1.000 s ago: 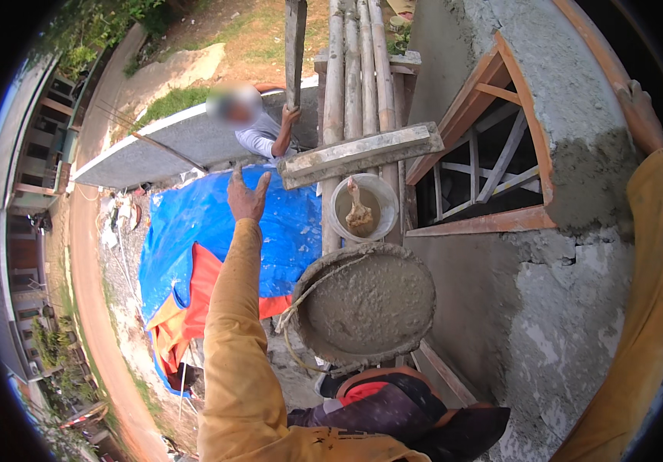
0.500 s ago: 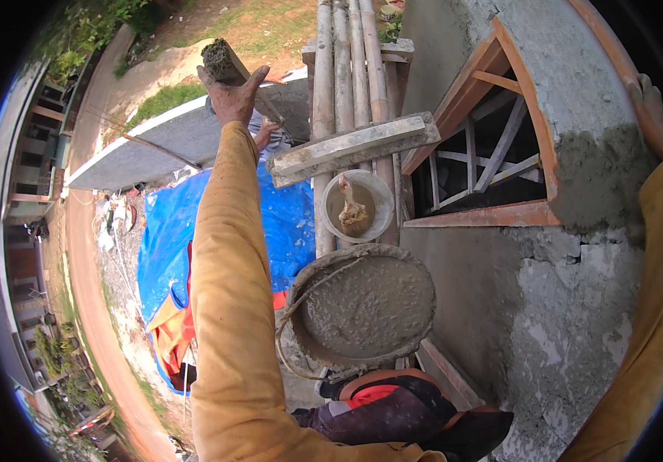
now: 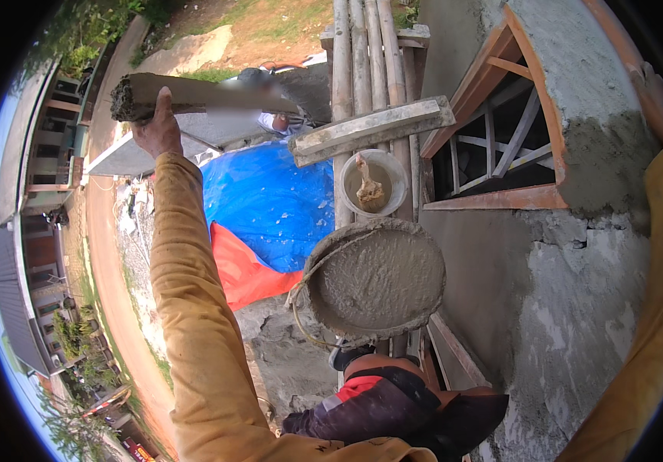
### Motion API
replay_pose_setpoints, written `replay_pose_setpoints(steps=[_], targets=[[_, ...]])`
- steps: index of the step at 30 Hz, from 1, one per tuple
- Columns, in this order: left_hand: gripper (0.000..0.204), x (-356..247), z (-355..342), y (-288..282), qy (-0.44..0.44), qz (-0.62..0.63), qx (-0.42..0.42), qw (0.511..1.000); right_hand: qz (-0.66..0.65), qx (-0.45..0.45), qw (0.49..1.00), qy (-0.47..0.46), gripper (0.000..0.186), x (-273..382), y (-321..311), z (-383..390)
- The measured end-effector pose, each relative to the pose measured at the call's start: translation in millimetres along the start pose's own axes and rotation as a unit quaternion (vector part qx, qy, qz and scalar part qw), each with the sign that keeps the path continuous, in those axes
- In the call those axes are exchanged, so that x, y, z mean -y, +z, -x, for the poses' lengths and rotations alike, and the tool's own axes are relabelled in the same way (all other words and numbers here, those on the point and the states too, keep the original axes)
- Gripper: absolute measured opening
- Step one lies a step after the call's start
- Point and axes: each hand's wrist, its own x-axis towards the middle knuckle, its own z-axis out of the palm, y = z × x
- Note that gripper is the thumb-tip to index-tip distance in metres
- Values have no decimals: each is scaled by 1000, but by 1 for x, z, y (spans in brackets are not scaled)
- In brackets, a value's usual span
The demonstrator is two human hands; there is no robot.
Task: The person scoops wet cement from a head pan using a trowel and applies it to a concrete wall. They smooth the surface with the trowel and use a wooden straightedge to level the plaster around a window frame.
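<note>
left hand point(image 3: 156, 131) has a grip on one end of a grey board point(image 3: 185, 94), thumb up over the near face and the rest of the fingers hidden behind it. so the board is held up in the air, out on the far left, lying pretty much sideways with a crusty mortar end pointing away from the wall. a co-worker point(image 3: 271, 122) is down by its other end, can't tell if they're touching it. right hand point(image 3: 658, 108) is way over on the other side against the orange trim point(image 3: 617, 46). my guess is it's bracing, since the left arm is stretched so far out. too dark at the edge to tell if the fingers are wrapped round.

between them it's all lined up on the bamboo poles point(image 3: 362, 61): mortar tub point(image 3: 381, 281) nearest the body, then a white pail point(image 3: 399, 173) with a brush point(image 3: 368, 185) standing in it, then a second board point(image 3: 374, 129) laid across the poles. looks like it's set that way so everything's in easy reach, right beside the wall.
</note>
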Motion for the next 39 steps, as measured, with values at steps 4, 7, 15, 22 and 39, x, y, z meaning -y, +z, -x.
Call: replay_pose_setpoints(steps=[4, 7, 15, 22, 39], targets=[[44, -95, -21, -49, -6, -87, 35, 996, 233, 209, 946, -82, 52, 15, -23, -9], [44, -168, -29, -88, -53, -105, 105, 988, 48, 291, 954, 58, 56, 42, -70, -9], [43, -331, -51, -188, -114, -190, 320, 921, -412, 37, 910, 13, 69, 89, -207, 85], [62, -489, -80, -264, -75, -244, 453, 854, -722, 173, 669, -31, 82, 112, -377, 202], [55, -763, -166, -153, 32, 86, 754, 651, -877, 217, 292, -315, 90, 31, -644, 121]])
